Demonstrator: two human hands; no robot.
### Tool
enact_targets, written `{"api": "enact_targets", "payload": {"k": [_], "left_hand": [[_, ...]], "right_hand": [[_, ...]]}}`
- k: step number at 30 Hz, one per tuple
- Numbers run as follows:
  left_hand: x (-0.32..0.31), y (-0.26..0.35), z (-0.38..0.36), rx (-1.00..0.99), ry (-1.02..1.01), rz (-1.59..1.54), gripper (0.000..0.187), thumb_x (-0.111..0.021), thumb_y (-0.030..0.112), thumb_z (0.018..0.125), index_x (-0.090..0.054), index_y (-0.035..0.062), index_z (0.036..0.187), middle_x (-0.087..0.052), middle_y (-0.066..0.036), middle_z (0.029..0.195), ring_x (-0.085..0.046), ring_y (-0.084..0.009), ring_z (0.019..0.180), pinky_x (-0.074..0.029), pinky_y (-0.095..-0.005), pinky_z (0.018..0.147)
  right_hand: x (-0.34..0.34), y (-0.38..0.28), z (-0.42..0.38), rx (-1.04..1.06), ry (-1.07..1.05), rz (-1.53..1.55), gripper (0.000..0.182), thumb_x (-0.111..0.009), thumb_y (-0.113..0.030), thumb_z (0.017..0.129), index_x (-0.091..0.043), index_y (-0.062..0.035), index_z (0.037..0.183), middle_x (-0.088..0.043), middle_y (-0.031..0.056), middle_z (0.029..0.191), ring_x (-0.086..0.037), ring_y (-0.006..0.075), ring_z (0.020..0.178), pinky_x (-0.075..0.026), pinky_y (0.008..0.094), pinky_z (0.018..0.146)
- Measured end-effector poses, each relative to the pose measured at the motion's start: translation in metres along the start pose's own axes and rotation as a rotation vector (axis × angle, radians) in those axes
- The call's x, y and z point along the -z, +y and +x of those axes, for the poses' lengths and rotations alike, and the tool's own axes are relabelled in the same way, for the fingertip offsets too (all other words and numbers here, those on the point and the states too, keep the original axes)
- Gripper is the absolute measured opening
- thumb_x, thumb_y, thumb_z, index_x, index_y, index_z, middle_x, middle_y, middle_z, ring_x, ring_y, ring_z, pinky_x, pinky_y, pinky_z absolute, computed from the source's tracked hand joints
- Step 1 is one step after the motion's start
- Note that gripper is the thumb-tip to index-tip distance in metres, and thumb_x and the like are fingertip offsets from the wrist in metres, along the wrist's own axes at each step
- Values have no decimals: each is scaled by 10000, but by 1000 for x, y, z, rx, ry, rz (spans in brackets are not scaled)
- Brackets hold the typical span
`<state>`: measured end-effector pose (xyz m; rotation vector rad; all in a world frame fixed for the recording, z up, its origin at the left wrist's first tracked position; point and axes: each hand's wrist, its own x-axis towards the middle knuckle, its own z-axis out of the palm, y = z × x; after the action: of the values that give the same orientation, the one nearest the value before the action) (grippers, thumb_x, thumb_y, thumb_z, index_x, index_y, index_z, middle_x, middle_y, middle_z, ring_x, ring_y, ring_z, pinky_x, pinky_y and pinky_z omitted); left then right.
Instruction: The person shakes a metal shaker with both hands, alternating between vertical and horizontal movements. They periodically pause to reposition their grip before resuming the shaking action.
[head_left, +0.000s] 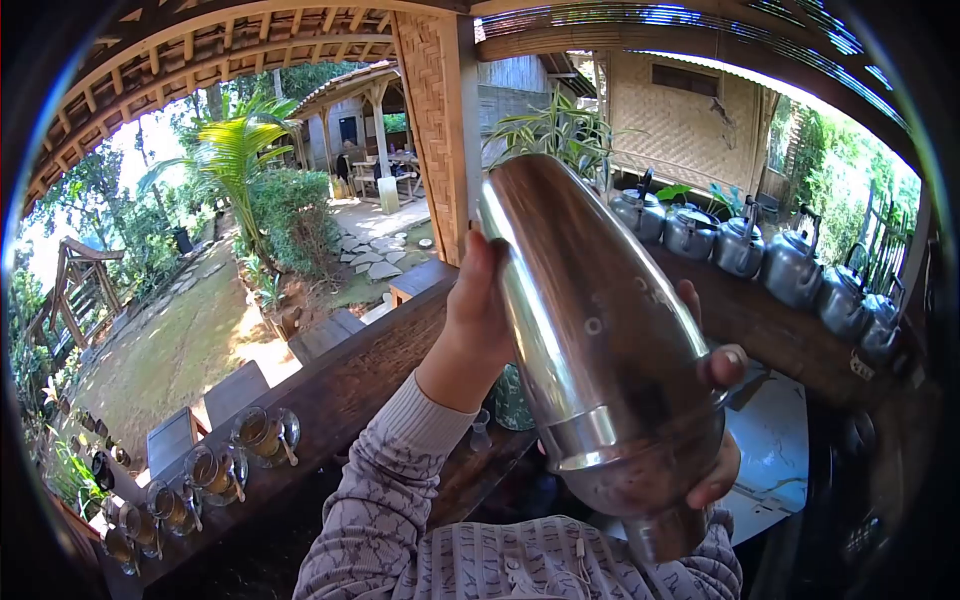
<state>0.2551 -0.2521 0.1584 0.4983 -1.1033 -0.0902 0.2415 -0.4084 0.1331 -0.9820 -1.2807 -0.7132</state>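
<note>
Right of frame centre, a steel shaker (590, 320) is leaning upside down; left hand (477, 318) is gripping its side, right hand (720, 472) its lower end. Firm pressure across the seam (588, 459) seems advisable; glass mugs (257, 436) are standing lower left.

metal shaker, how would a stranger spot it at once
From the woven post at upper centre, look down and right to the left hand and right hand. Between them is the metal shaker, tilted, its narrow end downward. Unlike the row of kettles at right, it is hand-held, with no spout or handle showing.
</note>
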Motion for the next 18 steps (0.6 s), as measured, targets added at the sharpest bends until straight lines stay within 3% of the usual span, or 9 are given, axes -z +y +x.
{"api": "enact_targets", "payload": {"k": [4,6,8,9,11,12,14,17,18], "left_hand": [[25,-12,17,117,352,-81,556,-366,512,922,-463,54,1222,-570,-126,1126,-571,-267,1030,-486,-407,864],[58,-29,16,255,707,-243,462,-415,455,917,-494,85,1182,-582,-108,1092,-578,-249,1016,-497,-433,843],[71,-42,10,325,739,-348,465,-428,481,908,-522,94,1149,-589,-108,1084,-578,-244,1021,-494,-429,854],[67,-40,12,328,732,-345,465,-428,481,908,-522,94,1149,-589,-108,1084,-578,-244,1021,-494,-429,854],[40,-23,16,270,207,-350,513,-464,511,887,-514,86,1171,-571,-114,1137,-573,-239,1032,-481,-428,880],[12,-13,14,264,182,-196,644,-481,553,863,-431,65,1280,-531,-137,1212,-545,-259,1081,-454,-433,919],[0,-22,21,-7,-397,-278,851,-461,622,832,-236,22,1393,-303,-217,1390,-471,-377,1154,-492,-473,890],[36,-26,32,217,108,-270,759,-420,607,853,-325,31,1336,-371,-195,1344,-508,-353,1112,-478,-499,889],[65,-36,33,268,261,-331,699,-422,577,867,-371,33,1303,-428,-182,1302,-523,-332,1098,-476,-491,893]], "right_hand": [[-4,25,39,638,-157,-583,804,-826,-160,632,-360,-211,1285,-409,205,1277,-446,412,1173,-375,524,983],[-7,42,35,172,16,-706,858,-836,-164,617,-338,-182,1315,-445,183,1245,-467,386,1153,-415,506,949],[-1,38,27,194,21,-668,856,-823,-154,634,-317,-139,1324,-444,169,1254,-454,370,1168,-413,500,950],[-1,33,26,224,25,-628,855,-811,-144,651,-297,-96,1333,-442,154,1264,-442,355,1183,-411,493,952],[-4,-19,32,613,-276,-883,697,-756,-179,718,-367,-45,1280,-386,134,1330,-378,330,1253,-361,507,996],[0,-15,31,617,-276,-880,697,-756,-179,718,-367,-45,1280,-386,134,1330,-378,330,1253,-361,507,996],[13,6,22,505,-276,-607,600,-742,-204,725,-429,-99,1226,-355,132,1352,-351,378,1258,-315,539,1014],[27,28,2,312,-255,-205,457,-722,-241,737,-522,-179,1143,-309,129,1385,-312,450,1267,-246,586,1043],[32,43,31,827,-284,-589,523,-770,-184,686,-511,-97,1132,-384,161,1299,-358,403,1250,-289,554,1029]]}}
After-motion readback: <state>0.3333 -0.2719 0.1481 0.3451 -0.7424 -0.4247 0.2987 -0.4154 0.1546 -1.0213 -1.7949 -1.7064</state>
